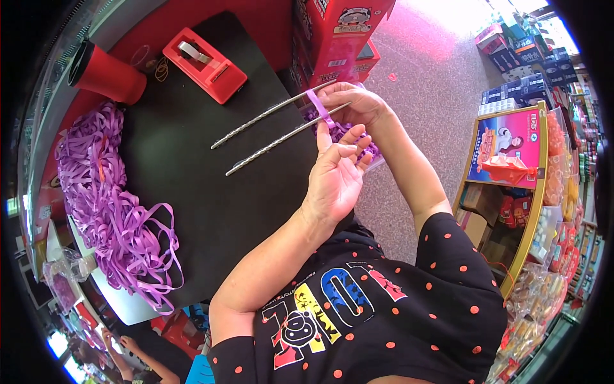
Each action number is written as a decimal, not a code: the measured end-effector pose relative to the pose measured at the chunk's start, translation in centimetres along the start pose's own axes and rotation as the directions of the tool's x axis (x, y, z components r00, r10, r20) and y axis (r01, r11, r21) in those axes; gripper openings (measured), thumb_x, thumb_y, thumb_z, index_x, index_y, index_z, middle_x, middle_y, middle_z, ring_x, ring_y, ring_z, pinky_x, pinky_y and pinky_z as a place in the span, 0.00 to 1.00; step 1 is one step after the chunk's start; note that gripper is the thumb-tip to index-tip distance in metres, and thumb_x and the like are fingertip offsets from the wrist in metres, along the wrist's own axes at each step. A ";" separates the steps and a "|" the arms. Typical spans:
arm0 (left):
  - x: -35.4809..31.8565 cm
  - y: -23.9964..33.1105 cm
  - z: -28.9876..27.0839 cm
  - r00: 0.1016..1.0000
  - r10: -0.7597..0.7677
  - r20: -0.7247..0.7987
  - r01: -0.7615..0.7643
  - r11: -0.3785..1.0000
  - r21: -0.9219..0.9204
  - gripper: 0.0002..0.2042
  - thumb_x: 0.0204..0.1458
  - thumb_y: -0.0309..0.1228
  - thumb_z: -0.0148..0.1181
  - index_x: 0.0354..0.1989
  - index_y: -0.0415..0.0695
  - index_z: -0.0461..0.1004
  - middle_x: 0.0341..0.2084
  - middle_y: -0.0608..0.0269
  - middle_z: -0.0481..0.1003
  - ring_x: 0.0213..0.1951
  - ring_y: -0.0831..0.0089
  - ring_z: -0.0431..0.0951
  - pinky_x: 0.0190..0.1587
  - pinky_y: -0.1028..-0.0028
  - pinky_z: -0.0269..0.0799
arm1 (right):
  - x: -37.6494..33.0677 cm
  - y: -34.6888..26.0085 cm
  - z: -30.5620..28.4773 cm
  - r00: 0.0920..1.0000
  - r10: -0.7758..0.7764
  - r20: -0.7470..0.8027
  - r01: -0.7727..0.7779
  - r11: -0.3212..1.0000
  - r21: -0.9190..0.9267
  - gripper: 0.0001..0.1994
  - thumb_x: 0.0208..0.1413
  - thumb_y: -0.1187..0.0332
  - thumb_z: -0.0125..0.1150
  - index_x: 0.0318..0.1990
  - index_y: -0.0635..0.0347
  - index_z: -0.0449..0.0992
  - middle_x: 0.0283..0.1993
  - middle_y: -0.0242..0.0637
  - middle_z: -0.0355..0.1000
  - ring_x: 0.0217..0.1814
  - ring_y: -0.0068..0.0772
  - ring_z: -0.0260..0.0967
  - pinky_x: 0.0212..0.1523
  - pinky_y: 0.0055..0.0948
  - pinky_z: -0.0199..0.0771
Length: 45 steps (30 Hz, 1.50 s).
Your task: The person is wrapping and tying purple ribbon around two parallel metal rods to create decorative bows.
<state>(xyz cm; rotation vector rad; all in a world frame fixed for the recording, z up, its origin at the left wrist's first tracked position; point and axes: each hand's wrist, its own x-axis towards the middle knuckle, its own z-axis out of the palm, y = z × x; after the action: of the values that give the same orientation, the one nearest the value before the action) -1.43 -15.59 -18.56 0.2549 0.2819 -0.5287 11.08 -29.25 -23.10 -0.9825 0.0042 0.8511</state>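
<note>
Two slim metal chopsticks [275,146] with twisted shafts reach out over the black tabletop, nearly parallel. A purple ribbon [319,106] loops across both near their right-hand ends. My right hand [358,104] is closed around those ends, its fingers partly behind the chopsticks. Just below, my left hand [335,182] is palm up with its fingers apart and loosely curled. One raised fingertip of it touches the ribbon. Beneath and behind my hands, more purple ribbon [367,148] shows in a clear container, partly hidden.
A large heap of purple ribbon [102,185] lies along the left of the black table [192,211]. Toward the far edge sit a red tape dispenser [204,65] and a red cup [109,73]. Tall red boxes [339,38] stand beyond. Stocked shelves [511,224] line the right.
</note>
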 end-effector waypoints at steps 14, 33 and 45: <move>-0.1 -0.3 0.2 0.999 0.029 0.018 -0.030 0.999 0.013 0.39 0.46 0.23 0.49 0.67 0.69 0.45 0.51 0.61 0.66 0.53 0.64 0.64 0.57 0.61 0.57 | -3.7 -2.3 0.1 0.992 -0.127 -0.024 0.120 0.971 -0.207 0.17 0.60 0.61 0.53 0.45 0.68 0.77 0.33 0.30 0.74 0.32 0.15 0.69 0.34 0.15 0.68; 0.0 0.0 -0.1 1.000 0.000 0.022 0.000 1.000 -0.015 0.44 0.43 0.27 0.56 0.68 0.70 0.41 0.51 0.62 0.67 0.52 0.65 0.65 0.57 0.63 0.56 | 2.2 1.4 -1.5 0.971 0.053 0.233 -0.050 0.999 -0.016 0.13 0.53 0.67 0.63 0.43 0.66 0.75 0.37 0.34 0.75 0.34 0.24 0.72 0.35 0.23 0.73; 0.0 0.2 -0.1 0.999 -0.004 0.044 0.005 1.000 -0.028 0.44 0.44 0.27 0.55 0.68 0.70 0.40 0.51 0.61 0.67 0.53 0.65 0.65 0.57 0.62 0.56 | 0.1 -1.0 1.9 0.982 -0.033 -0.188 -0.111 0.702 -0.703 0.16 0.53 0.58 0.63 0.40 0.63 0.78 0.31 0.30 0.73 0.32 0.17 0.64 0.33 0.20 0.64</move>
<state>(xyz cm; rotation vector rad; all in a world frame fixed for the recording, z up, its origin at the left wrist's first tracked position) -1.29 -15.41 -18.61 0.2151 0.2471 -0.5338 11.12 -28.12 -21.31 -1.8106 -0.1579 0.8029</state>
